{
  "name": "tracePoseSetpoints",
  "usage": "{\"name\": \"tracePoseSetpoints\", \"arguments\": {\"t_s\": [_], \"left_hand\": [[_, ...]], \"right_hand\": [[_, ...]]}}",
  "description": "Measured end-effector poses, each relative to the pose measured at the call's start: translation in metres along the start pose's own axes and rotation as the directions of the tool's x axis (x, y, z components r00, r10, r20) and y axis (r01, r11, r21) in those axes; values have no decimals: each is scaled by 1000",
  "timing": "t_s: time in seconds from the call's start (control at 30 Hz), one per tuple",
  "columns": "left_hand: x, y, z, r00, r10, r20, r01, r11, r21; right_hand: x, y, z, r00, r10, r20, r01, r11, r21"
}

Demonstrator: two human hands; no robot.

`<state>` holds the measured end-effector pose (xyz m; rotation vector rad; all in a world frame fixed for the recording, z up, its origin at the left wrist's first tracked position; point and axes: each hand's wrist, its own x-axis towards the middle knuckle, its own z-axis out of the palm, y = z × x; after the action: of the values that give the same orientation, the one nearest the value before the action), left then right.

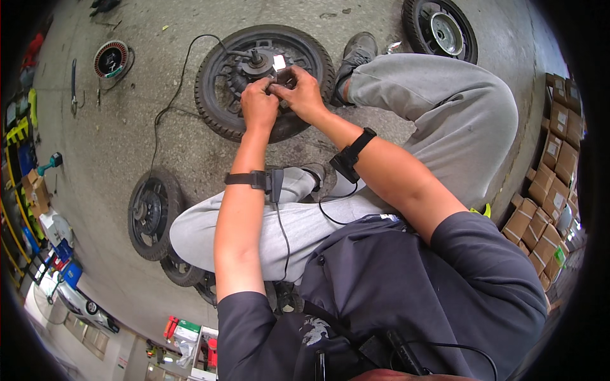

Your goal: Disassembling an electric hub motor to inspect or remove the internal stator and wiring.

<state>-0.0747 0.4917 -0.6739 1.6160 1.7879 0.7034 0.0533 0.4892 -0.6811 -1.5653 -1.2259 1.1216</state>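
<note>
A black spoked wheel with a treaded tyre (209,65) lies flat on the floor in front of me. From its hub rises a short axle (256,57), and a dark cable (188,61) runs off to the left. Over the near side of the hub, my left hand (259,105) and my right hand (302,95) meet with fingertips close together. Both are closed in a pinch, the fingers darkened with grime. Whatever they pinch is too small and too hidden to name. A bright white patch (279,61) shows on the hub just beyond the fingers.
A ring-shaped motor stator with copper windings (111,60) and a long dark tool (74,86) lie at the left. Another wheel (437,28) lies far right; more wheels (152,214) lie near my left knee. Cardboard boxes (545,181) are stacked at the right.
</note>
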Motion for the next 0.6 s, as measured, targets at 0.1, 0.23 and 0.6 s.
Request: {"name": "tracePoseSetpoints", "arguments": {"t_s": [0.1, 0.23, 0.6], "left_hand": [[0, -4, -1, 997, 81, 9, -82, 993, 82], [-3, -7, -3, 987, 156, 33, -159, 967, 200], [1, -7, -20, 991, 27, 131, -55, 975, 216]], "right_hand": [[3, -1, 0, 999, 3, 38, -3, 1000, 4], [3, 1, -4, 993, 0, 122, 11, 996, -94], [27, -7, 18, 997, 50, 62, -60, 984, 167]]}}
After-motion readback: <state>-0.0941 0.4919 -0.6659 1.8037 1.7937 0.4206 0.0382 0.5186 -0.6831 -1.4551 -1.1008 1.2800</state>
